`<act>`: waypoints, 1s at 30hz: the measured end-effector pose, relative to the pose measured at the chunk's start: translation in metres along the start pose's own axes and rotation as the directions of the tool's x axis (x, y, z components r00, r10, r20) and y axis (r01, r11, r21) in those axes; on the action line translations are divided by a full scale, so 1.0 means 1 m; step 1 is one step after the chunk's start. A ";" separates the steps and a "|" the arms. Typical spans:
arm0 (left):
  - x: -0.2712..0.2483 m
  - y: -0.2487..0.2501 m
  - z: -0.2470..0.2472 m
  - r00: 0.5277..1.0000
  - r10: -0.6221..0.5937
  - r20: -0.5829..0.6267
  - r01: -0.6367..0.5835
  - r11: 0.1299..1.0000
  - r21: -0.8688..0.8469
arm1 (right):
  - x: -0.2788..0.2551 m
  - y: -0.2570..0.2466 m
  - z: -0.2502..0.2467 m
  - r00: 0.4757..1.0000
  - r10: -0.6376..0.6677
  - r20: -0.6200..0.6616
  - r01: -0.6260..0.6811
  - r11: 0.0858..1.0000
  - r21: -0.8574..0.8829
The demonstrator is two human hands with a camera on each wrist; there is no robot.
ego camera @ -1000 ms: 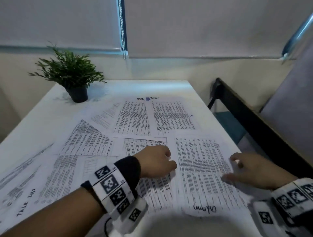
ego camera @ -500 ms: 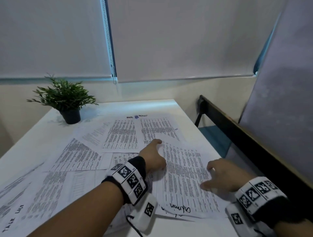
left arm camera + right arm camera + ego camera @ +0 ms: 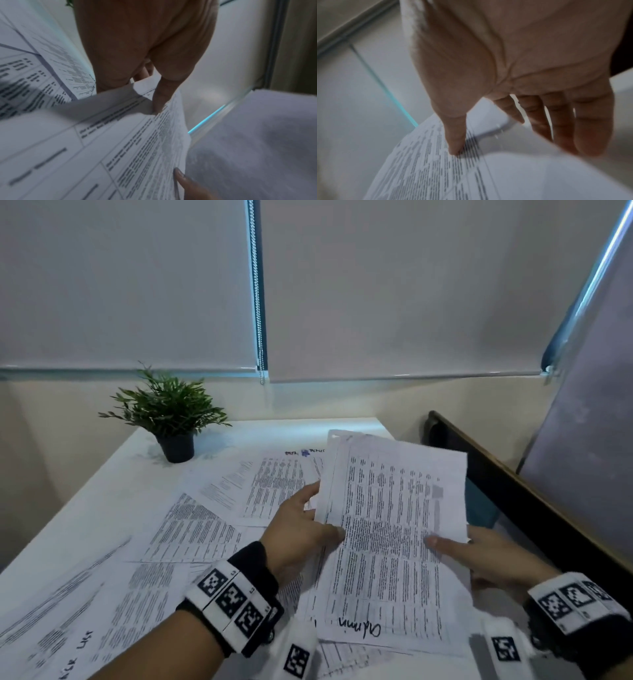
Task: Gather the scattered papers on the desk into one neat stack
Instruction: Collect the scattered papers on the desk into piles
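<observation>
Many papers [image 3: 191,529] across white desk [image 3: 102,491]

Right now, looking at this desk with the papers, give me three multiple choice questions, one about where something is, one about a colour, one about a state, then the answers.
1. Where does the potted plant stand on the desk?
A. far left corner
B. near right edge
C. on the held sheets

2. What colour is the plant's pot?
A. white
B. black
C. red

3. What state are the held sheets in?
A. flat on the desk, untouched
B. crumpled into a ball
C. lifted and tilted, pinched by both hands

Answers: 1 A, the plant sits at the far left by the wall. 2 B, the pot is dark black against the white desk. 3 C, the left hand pinches the left edge and the right hand the right edge, thumbs on the print, while the other papers lie flat.
</observation>
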State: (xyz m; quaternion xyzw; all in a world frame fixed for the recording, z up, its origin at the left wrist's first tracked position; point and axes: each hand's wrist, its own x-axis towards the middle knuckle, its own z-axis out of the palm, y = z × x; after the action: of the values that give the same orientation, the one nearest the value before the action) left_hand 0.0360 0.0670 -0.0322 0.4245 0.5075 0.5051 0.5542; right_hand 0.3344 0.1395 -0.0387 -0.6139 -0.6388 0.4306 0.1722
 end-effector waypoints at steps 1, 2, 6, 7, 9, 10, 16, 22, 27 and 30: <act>-0.001 0.000 -0.003 1.000 -0.009 0.011 0.009 1.000 -0.012 | -0.001 -0.004 0.005 0.999 -0.018 0.050 0.011 0.991 0.136; -0.003 -0.002 -0.006 1.000 -0.022 0.015 0.023 0.999 -0.034 | -0.002 -0.009 0.010 0.996 -0.033 0.082 0.009 0.961 0.275; -0.009 -0.006 -0.016 0.996 -0.087 -0.032 0.089 0.994 0.069 | 0.007 -0.002 0.007 0.999 -0.032 0.033 0.011 0.852 0.523; -0.012 -0.006 -0.020 0.995 -0.088 -0.056 0.097 0.978 0.185 | 0.011 0.003 0.003 0.999 -0.033 -0.005 0.032 0.883 0.467; -0.015 0.001 -0.032 0.992 -0.077 -0.103 0.113 0.901 0.420 | 0.012 0.008 -0.007 0.996 -0.033 -0.088 0.049 0.980 0.191; -0.015 0.003 -0.040 0.989 -0.069 -0.129 0.127 0.846 0.518 | 0.009 0.012 -0.011 0.994 -0.015 -0.104 0.016 1.000 0.017; 0.005 0.017 -0.063 0.985 0.006 -0.175 0.138 0.582 0.801 | 0.004 0.028 -0.038 0.961 0.218 -0.171 -0.267 0.891 -0.367; 0.047 0.022 -0.036 0.982 0.010 -0.186 0.171 0.346 0.923 | 0.025 0.018 -0.054 0.943 0.162 -0.292 -0.285 0.846 -0.450; 0.093 0.019 -0.042 0.928 -0.058 -0.368 0.373 0.160 0.914 | 0.043 -0.040 -0.057 0.974 -0.012 -0.226 -0.091 0.895 -0.438; 0.111 0.011 -0.050 0.884 -0.070 -0.463 0.468 0.147 0.872 | 0.066 -0.069 -0.044 0.988 -0.057 -0.146 0.002 0.935 -0.356</act>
State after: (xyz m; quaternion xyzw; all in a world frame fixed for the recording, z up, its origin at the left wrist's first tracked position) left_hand -0.0175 0.1765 -0.0424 0.4899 0.8576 0.0223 0.1553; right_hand 0.3107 0.2241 0.0185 -0.6566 -0.6999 0.2572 0.1139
